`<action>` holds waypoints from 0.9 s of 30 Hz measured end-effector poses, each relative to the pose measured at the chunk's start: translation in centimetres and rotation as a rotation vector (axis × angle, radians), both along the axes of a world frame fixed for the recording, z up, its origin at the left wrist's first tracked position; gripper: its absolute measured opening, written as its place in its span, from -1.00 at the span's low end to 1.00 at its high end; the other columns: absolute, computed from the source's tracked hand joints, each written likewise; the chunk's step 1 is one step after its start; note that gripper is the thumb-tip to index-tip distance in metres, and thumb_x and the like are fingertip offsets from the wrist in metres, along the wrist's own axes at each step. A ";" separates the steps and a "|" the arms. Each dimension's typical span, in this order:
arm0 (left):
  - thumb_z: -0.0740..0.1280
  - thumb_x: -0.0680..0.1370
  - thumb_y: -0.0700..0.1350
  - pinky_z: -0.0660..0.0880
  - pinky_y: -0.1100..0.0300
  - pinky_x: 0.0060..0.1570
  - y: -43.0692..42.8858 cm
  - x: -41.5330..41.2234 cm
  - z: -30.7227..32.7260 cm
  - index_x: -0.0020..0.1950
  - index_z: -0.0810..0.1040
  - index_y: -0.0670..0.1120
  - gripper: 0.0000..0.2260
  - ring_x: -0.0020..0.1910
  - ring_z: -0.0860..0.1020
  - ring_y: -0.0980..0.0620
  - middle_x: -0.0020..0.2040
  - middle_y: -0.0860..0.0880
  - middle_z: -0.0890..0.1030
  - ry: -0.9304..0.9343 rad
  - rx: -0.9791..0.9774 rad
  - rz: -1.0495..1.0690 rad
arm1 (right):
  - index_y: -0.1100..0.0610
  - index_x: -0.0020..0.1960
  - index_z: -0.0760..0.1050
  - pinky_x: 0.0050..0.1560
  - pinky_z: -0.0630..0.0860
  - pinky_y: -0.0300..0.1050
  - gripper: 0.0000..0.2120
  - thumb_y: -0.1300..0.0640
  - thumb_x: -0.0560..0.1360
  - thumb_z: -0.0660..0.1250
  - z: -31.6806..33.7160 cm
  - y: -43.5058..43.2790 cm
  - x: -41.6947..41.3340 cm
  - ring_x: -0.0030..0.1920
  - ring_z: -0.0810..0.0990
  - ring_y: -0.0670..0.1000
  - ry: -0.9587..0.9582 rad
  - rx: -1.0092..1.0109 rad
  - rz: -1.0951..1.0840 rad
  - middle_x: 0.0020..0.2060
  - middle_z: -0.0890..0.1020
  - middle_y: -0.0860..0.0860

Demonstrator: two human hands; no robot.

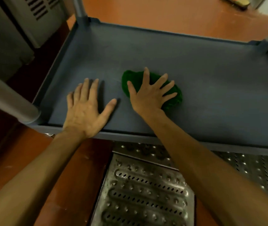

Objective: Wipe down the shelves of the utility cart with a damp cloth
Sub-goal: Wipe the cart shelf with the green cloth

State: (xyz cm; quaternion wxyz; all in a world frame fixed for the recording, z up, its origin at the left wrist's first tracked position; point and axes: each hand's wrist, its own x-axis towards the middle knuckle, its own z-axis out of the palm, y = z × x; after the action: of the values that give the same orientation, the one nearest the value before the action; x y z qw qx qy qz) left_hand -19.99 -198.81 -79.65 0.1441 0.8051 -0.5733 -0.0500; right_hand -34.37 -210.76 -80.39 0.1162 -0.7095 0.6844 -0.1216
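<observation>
r grip [149, 93] flat on cloth [130, 76], l grip [86, 110] nr shelf [195, 70] front edge

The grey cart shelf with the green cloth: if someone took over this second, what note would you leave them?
Left hand: flat on the shelf near its front edge, fingers straight, holding nothing.
Right hand: fingers spread, pressing the green cloth onto the shelf, about mid-shelf.
Done: cannot tell how much is wiped; no wet marks show clearly.
Left: cover this shelf to its corners and rim; other shelves are out of view.
</observation>
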 end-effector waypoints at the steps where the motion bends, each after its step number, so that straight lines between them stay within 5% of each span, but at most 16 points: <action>1: -0.18 0.50 0.50 0.01 -0.18 0.54 0.0 -0.1 0.0 0.63 -0.02 0.01 -0.16 0.61 0.04 -0.15 0.64 -0.14 0.04 -0.006 0.006 -0.002 | -0.16 0.56 -0.06 0.36 -0.21 0.56 -0.27 -0.41 0.51 0.05 0.0 -0.6 0.6 0.48 -0.20 0.48 0.010 -0.011 0.003 0.53 -0.12 0.31; 27: -0.13 0.48 0.53 -0.23 -0.17 0.54 -0.7 -0.4 -0.6 0.63 -0.17 0.03 -0.13 0.62 -0.19 -0.12 0.65 -0.11 -0.10 0.124 -0.035 0.020 | -0.13 0.56 0.00 0.40 -0.14 0.50 -0.34 -0.36 0.55 0.00 0.5 -18.6 10.3 0.49 -0.14 0.46 0.004 -0.073 0.083 0.55 -0.06 0.26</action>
State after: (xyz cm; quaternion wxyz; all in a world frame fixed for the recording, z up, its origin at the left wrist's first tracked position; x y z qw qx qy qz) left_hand -20.39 -199.48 -80.25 0.1938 0.8033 -0.5561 -0.0883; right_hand -24.06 -229.37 -79.85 0.0939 -0.7411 0.6499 -0.1401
